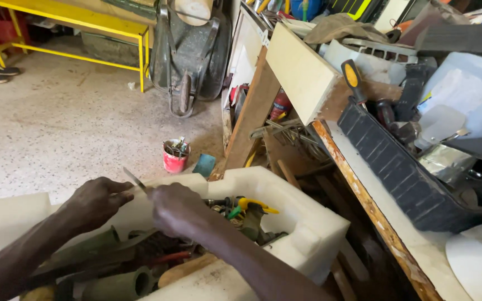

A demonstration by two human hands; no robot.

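Note:
My left hand (97,200) and my right hand (175,207) are both closed on a thin flat metal blade (135,179) held between them, its tip pointing up and to the left. They hover over a white foam box (302,223) full of tools. Inside the box lie several tools, among them a yellow-handled tool (255,205), a red-handled tool (165,258) and dull green metal parts (115,284). My right forearm crosses the box from the lower right.
A red can (174,156) of small parts stands on the speckled floor. A wheelbarrow (188,50) and yellow metal frame (73,22) are at the back. On the right, a worn workbench (364,195) carries a dark crate (403,178) of tools and a leaning white board (299,69).

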